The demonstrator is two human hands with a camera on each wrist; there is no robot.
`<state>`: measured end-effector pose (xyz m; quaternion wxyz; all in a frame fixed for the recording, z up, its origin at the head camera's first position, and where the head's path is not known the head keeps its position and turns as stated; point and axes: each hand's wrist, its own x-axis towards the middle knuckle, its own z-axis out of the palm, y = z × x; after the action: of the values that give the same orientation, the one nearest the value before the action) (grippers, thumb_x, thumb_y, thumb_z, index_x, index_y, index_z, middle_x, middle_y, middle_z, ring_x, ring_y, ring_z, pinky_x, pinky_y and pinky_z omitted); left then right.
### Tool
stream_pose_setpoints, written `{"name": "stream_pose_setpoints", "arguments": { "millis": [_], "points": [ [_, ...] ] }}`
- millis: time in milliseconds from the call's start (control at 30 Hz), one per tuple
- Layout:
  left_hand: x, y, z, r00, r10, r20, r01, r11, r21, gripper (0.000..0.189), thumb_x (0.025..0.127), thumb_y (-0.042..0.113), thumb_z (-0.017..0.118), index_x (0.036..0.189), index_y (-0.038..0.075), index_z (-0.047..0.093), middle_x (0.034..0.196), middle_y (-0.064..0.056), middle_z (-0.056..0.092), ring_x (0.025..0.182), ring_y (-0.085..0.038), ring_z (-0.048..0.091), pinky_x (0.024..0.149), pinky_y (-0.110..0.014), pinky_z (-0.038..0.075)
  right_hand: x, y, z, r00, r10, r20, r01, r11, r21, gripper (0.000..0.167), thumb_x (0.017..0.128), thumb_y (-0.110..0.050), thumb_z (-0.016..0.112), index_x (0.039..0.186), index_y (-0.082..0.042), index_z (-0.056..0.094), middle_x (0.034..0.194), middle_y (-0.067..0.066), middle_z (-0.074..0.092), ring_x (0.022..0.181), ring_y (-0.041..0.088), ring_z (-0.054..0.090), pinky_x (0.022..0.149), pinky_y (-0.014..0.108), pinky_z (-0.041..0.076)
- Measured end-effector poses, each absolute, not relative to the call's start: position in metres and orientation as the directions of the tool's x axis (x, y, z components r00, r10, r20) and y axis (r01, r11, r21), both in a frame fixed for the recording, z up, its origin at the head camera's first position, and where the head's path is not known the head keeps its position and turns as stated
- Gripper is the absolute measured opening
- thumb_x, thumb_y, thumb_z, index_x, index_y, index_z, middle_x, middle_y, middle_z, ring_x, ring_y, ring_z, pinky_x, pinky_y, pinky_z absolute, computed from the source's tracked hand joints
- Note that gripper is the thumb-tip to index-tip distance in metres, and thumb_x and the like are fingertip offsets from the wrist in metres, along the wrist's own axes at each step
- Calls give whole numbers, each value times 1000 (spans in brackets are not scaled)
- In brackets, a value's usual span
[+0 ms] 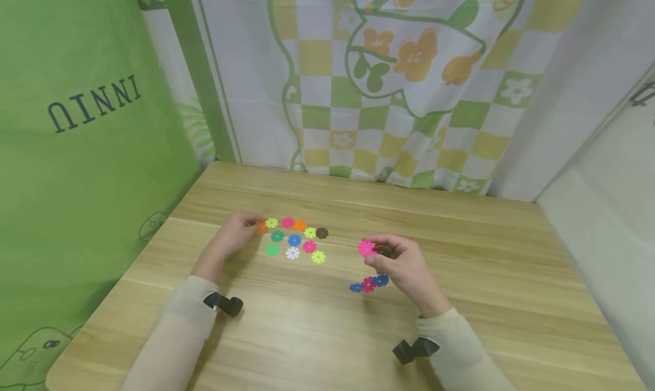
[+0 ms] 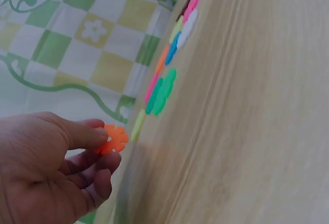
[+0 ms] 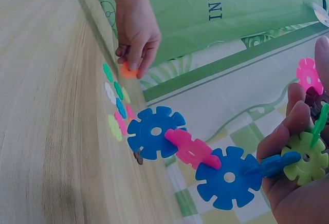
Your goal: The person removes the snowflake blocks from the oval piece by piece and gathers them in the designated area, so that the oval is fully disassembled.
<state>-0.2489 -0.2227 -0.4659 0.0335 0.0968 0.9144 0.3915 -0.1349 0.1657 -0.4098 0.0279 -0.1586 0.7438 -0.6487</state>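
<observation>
My left hand pinches an orange notched plastic disc between thumb and fingers, at the left end of the loose discs. In my right hand is a chain of interlocked snowflake discs, held above the table. A pink disc sticks out past the fingertips at one end. From the other side of the hand hang blue discs with a pink disc slotted between them. Close to the palm, the right wrist view shows a yellow-green disc and a green one; fingers hide part of the chain.
Several loose discs lie on the wooden table between the hands, among them a white disc, a green disc and a brown disc. A patterned curtain hangs behind the far edge, and green fabric at the left.
</observation>
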Motion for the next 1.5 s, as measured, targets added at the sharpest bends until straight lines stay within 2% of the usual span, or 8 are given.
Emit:
{"name": "stream_pose_setpoints", "arguments": {
  "millis": [133,333,533,733,867,1000,1167,1500],
  "points": [
    [-259,-229,-471,-987,159,-34,91,715,693,33,97,7,55,129,2,61,135,-25,53,126,-43,48,102,-57,39,-135,167,-411,-949,-262,177,-209,101,-973,34,87,-10,75,118,1,65,96,6,68,75,16,61,61,29,52],
    [-267,-233,-471,-991,128,-45,68,753,655,42,96,9,56,137,0,53,132,-28,53,121,-43,50,100,-56,41,-134,170,-410,-953,-250,172,-206,114,-972,36,86,-10,76,119,1,65,99,6,69,79,19,64,64,31,54],
    [-265,-229,-464,-994,109,-23,63,719,693,46,96,15,60,138,-1,49,137,-29,48,125,-47,46,102,-59,38,-134,170,-407,-956,-249,155,-190,122,-974,35,87,-14,76,119,-6,66,102,8,70,82,24,65,67,33,56],
    [-250,-209,-448,-983,176,53,159,673,722,43,97,20,62,134,0,55,132,-23,53,107,-38,60,84,-47,54,-133,169,-406,-958,-251,142,-175,114,-978,38,87,-21,76,120,-7,64,101,11,68,79,26,63,65,32,54],
    [-229,-182,-431,-964,246,102,240,638,731,41,96,24,64,130,2,59,127,-18,58,91,-26,61,70,-36,54,-131,168,-409,-962,-246,121,-146,87,-985,39,87,-20,76,119,-4,61,98,12,67,76,24,60,63,30,53],
    [-206,-156,-415,-924,338,177,351,573,741,35,96,26,66,125,7,64,116,-12,64,82,-18,59,64,-32,53,-130,167,-411,-962,-244,121,-140,59,-988,39,88,-17,75,118,0,57,99,12,67,75,20,60,64,28,52],
    [-185,-121,-396,-850,443,286,485,446,752,29,92,24,71,118,9,69,102,1,66,75,-14,61,62,-31,53,-131,166,-410,-956,-258,142,-156,34,-987,38,90,-18,73,118,0,56,103,17,66,78,25,59,66,28,53],
    [-167,-65,-379,-709,613,350,598,258,759,44,90,29,74,126,6,63,115,-2,66,86,-7,65,74,-31,55,-131,167,-407,-927,-305,217,-223,-17,-975,32,95,-16,66,121,0,59,109,18,67,86,25,62,74,34,54]
  ]
}}
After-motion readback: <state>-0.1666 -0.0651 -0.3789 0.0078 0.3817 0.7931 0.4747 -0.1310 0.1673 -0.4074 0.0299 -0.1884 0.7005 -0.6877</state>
